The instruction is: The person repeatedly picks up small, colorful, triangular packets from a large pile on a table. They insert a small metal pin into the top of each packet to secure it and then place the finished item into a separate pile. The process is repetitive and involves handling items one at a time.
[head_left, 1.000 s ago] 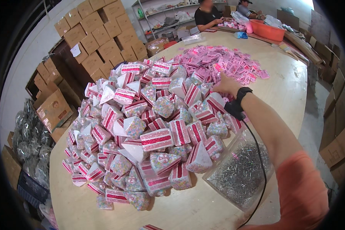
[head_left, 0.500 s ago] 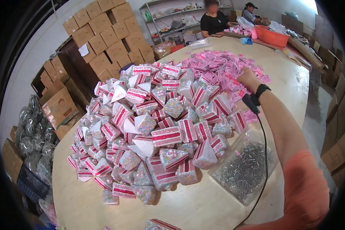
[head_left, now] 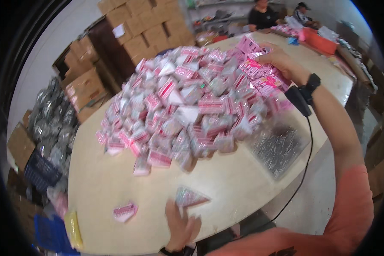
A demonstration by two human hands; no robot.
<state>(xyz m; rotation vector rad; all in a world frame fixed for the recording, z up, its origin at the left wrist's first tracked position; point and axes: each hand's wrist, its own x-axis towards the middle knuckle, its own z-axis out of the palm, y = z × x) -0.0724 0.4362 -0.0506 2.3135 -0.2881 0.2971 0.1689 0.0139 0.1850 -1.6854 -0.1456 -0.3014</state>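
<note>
Glittered cake-slice ornament (head_left: 191,197) lay alone near the table's close edge, its long axis roughly nine to three o'clock, narrow tip toward three. Left hand (head_left: 181,226) was by far the nearer: from it, the slice lay between twelve and one, just off the raised forefinger; blur hid whether skin touched glitter. Fingers were loosely spread, thumb apart, nothing seen in that grip. Second cake slice (head_left: 125,212) sat between eight and nine from the first, well apart. Heaped cake slices (head_left: 212,106) stood at twelve. Right hand (head_left: 281,59), well off toward one, was closed on pink printed cards (head_left: 264,74), fanned unevenly. Clear tray (head_left: 278,178) of small metal pieces (head_left: 280,149) lay toward two, on the same pale tabletop (head_left: 91,179).
</note>
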